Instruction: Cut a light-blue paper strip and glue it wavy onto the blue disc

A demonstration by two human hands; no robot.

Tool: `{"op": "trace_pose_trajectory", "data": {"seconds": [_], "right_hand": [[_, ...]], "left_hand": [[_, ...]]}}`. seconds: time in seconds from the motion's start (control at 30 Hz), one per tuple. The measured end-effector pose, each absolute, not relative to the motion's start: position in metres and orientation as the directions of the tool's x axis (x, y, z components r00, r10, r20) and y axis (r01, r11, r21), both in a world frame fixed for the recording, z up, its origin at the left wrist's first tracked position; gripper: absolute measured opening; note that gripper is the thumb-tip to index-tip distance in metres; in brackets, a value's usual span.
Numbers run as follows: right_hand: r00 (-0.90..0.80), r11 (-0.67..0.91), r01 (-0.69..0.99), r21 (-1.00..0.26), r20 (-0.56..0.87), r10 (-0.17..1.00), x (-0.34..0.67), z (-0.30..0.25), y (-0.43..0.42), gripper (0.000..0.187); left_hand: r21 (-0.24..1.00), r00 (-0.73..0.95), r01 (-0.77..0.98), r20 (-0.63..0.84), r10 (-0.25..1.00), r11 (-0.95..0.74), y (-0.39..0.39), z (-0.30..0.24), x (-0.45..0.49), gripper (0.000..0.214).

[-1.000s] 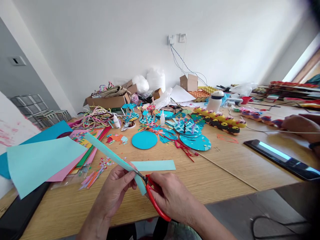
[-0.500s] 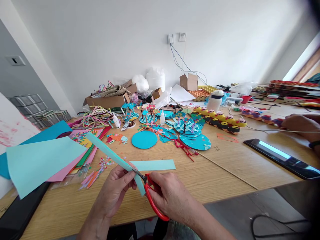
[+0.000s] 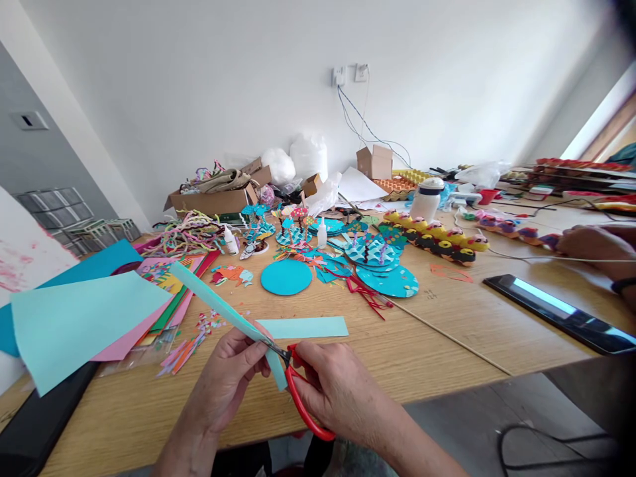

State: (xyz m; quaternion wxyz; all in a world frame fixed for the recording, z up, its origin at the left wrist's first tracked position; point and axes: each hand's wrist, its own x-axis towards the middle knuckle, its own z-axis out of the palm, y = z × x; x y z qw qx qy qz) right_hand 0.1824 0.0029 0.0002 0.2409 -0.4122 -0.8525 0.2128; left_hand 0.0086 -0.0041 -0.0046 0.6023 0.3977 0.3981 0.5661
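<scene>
Your right hand [image 3: 342, 389] is clamped on the red scissors [image 3: 304, 409], apparently to steer the cut. Left of the scissors, your left hand [image 3: 232, 366] pinches the aqua strip [image 3: 213, 299], presumably steadying it at the blades [image 3: 279, 350]. Beyond the scissors lies a second strip [image 3: 305, 327].

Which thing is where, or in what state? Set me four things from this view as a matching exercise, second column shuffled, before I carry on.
Things:
1. red-handled metal scissors
2. slanting pale turquoise paper strip
3. plain blue round disc
4. white bottle with a dark band

Places or states:
A. lying flat on the wooden table
B. held by the right hand
C. standing upright
D. pinched by the left hand

Pairs: 1-B, 2-D, 3-A, 4-C
</scene>
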Motion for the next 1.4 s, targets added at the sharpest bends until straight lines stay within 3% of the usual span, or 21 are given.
{"op": "trace_pose_trajectory", "data": {"seconds": [0.7, 0.97, 1.4], "right_hand": [[-0.513, 0.51, 0.663, -0.547, 0.163, 0.842, 0.1794, -0.0061, 0.0058, 0.016], [-0.526, 0.507, 0.55, -0.664, 0.196, 0.828, 0.1822, -0.0057, 0.0062, 0.015], [-0.575, 0.554, 0.539, -0.634, 0.204, 0.793, 0.182, -0.0056, 0.0105, 0.013]], "left_hand": [[0.958, 0.023, -0.281, -0.05, 0.998, 0.055, -0.0036, -0.0011, 0.0006, 0.019], [0.951, 0.01, -0.308, -0.038, 0.999, 0.039, -0.0019, -0.0024, 0.003, 0.016], [0.944, 0.029, -0.326, -0.044, 0.999, 0.051, -0.0024, -0.0044, 0.0062, 0.016]]}}
